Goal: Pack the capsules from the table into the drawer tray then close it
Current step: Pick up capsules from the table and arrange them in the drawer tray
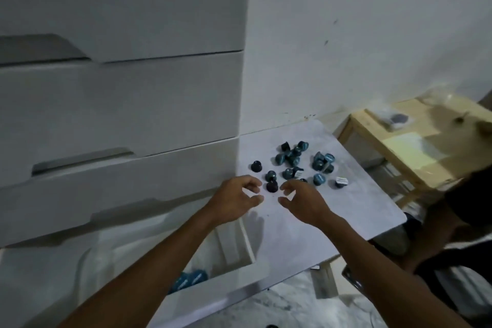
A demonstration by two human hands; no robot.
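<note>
Several dark and teal capsules [294, 158] lie scattered on a small white table [346, 210]. One dark capsule [272, 186] stands nearest, between my two hands. My left hand [237, 201] hovers just left of it, fingers curled and apart, holding nothing. My right hand [303, 198] hovers just right of it, also with fingers apart and empty. Below my left forearm the bottom drawer [239, 278] of a white cabinet stands pulled out. Teal capsules [189, 279] lie inside it.
The white drawer cabinet [119, 104] fills the left, its upper drawers closed. A wooden side table [415, 141] with a plastic bag stands at the right, beyond the white table. A white wall runs behind. A dark-clothed figure is at the right edge.
</note>
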